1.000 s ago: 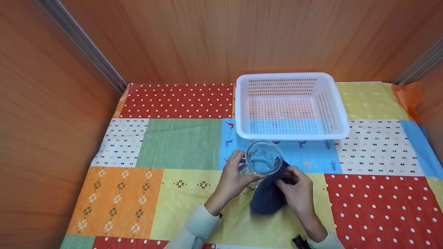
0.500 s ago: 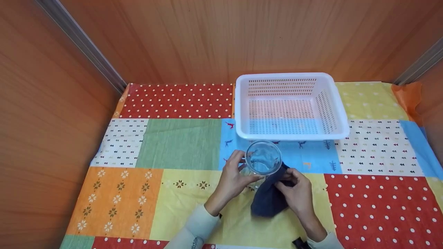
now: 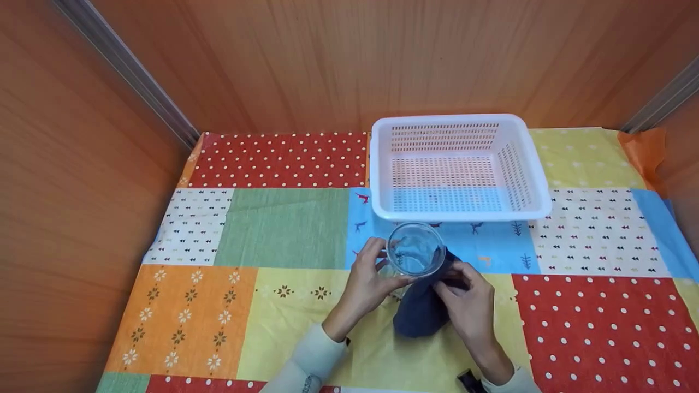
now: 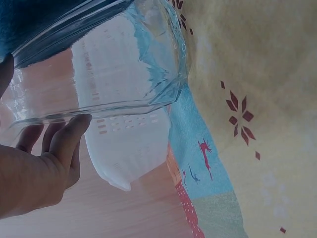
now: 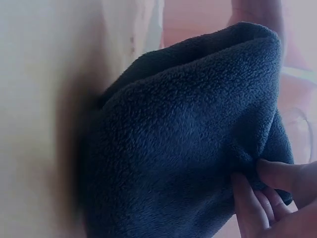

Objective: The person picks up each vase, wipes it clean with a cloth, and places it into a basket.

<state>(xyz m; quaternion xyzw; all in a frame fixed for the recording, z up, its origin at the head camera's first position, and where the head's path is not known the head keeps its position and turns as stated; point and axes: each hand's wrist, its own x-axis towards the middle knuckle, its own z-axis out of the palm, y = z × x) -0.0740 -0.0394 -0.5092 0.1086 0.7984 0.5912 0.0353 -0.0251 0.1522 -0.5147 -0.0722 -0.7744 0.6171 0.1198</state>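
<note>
- Grip of the left hand, in the head view: the fingers and thumb curl round the side of a clear glass, whose round mouth faces up toward the camera.
- Grip of the right hand: thumb and fingers pinch a dark blue-grey cloth, which droops between the two hands, its upper end against the right side of the glass.
- Just beyond the glass is a white basket, with slotted walls and a perforated floor. The glass appears on its near side; whether its base touches the surface is hard to tell from here.
- The surface carries a patchwork tablecloth of green, red dotted, orange, yellow, blue and white patches. Wood-grain panels rise behind it and at both sides.
- Pale sleeves cover the forearms, and a small black object sits by the right wrist.
- Left wrist view: fingertips press along the lower edge of the glass, another digit at its upper edge. The wall is faceted; the basket shows through it, and dark cloth shows at the top.
- Right wrist view: the cloth is fleecy and folded over, filling the middle; thumb and fingertips pinch it at the lower right.
</note>
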